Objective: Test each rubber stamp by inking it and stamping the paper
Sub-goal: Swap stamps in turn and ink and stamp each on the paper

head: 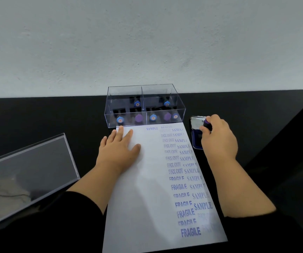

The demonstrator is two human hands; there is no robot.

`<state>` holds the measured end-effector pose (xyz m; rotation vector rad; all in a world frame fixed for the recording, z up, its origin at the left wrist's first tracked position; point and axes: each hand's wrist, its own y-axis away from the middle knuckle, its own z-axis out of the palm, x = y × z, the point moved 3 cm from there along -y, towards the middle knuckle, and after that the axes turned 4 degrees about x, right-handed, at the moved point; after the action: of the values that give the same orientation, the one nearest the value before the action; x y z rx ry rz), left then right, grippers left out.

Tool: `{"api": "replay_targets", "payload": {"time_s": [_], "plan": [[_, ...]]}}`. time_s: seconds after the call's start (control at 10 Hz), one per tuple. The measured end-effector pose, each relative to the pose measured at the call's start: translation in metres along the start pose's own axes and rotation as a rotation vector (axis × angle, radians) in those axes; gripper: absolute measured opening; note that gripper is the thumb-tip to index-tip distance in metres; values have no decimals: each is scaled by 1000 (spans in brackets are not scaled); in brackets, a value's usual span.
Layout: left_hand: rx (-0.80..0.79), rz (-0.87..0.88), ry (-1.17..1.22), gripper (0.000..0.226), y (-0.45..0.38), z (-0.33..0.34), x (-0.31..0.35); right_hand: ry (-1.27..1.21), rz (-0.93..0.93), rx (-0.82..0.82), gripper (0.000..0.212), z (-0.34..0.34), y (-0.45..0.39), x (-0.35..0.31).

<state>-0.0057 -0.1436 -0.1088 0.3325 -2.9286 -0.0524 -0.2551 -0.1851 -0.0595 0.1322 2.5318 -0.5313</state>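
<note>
At 9 o'clock, a clear lid (26, 172) is laid on the black counter (37, 121). The paper (147, 198) is pressed flat by the open left hand (118, 152). At 3 o'clock, a purple-topped stamp (206, 124) is gripped in the right hand (218, 137) — set down on the ink pad (196, 136).

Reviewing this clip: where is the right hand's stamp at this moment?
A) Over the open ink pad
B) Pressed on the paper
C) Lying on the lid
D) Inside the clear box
A: the right hand grips the stamp over the open ink pad, beside the paper.
</note>
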Motion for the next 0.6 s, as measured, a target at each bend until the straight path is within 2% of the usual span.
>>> {"api": "replay_targets", "payload": {"time_s": [0.6], "plan": [[3, -2, 3, 59, 1, -3, 2, -47, -12, -10, 16, 6, -19, 1]]}}
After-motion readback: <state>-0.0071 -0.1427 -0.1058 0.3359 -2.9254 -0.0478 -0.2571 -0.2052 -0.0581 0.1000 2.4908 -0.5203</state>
